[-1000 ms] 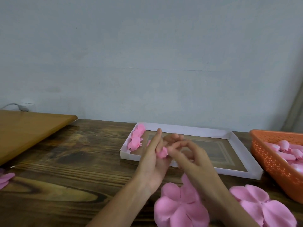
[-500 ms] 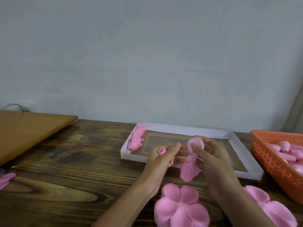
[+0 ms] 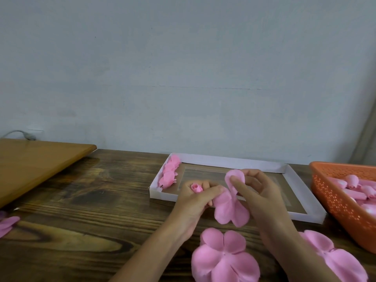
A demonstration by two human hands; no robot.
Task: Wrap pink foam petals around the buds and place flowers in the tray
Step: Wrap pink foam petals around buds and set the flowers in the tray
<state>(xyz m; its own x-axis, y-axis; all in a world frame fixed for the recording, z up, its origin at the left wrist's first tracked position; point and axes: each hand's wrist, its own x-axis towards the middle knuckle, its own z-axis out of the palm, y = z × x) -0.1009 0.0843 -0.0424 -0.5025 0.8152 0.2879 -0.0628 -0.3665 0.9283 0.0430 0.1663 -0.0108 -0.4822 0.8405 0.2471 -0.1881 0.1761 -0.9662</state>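
Two hands are at work over the near edge of the tray [image 3: 305, 214], close together. The left hand [image 3: 193, 206] is closed around a bud [image 3: 196, 188], whose rolled tip points up and slightly away, poking out above the curled fingers. The right hand [image 3: 260, 194] pinches a petal piece [image 3: 230, 208] between thumb and forefinger near its upper lobe; the other lobes hang down, long axis roughly vertical. The piece lies just right of the bud, and its edge seems to touch the left thumb. Judgement: the wrap turns on bringing the piece leftward around the upright bud, with the right hand doing the travel. Finished flowers [image 3: 168, 174] line the tray's left wall. Flat petal pieces [image 3: 223, 259] lie on the table [image 3: 81, 210] nearby; spare buds fill the orange basket [image 3: 333, 198] at right. No brands, labels or legible writing visible.
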